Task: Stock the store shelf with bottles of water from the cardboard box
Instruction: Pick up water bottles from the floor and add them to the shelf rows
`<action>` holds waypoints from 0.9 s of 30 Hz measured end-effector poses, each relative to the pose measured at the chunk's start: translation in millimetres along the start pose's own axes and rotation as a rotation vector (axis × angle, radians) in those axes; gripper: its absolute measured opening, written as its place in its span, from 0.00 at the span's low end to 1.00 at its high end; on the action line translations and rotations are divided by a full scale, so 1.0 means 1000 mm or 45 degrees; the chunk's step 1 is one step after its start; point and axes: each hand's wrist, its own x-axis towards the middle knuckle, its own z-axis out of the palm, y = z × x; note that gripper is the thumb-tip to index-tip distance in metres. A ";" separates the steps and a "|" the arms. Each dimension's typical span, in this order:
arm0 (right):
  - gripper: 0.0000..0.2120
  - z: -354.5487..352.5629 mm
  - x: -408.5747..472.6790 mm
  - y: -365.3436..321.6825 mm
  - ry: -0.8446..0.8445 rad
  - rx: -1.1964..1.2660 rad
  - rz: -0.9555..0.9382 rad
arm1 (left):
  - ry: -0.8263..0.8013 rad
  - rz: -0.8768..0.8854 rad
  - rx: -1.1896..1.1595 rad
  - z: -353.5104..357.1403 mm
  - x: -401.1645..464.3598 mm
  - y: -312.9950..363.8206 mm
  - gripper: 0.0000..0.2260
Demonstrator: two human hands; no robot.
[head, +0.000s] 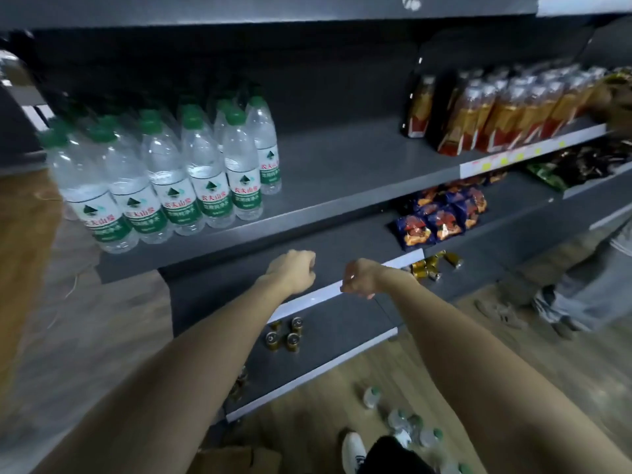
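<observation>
Fingers of both the left hand [295,270] and right hand [359,280] curl empty below shelved water bottles [171,172]

Clear plastic bottles [164,172], matt shelf [342,172]
</observation>
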 end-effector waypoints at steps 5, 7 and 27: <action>0.07 0.039 0.005 0.065 0.024 0.174 0.123 | -0.196 0.041 0.076 0.053 0.017 0.035 0.04; 0.08 0.053 0.018 0.099 -0.006 0.240 0.177 | -0.245 0.047 0.086 0.072 0.029 0.050 0.06; 0.15 0.164 0.082 0.283 0.048 0.935 0.728 | -0.904 0.221 0.336 0.271 0.139 0.144 0.06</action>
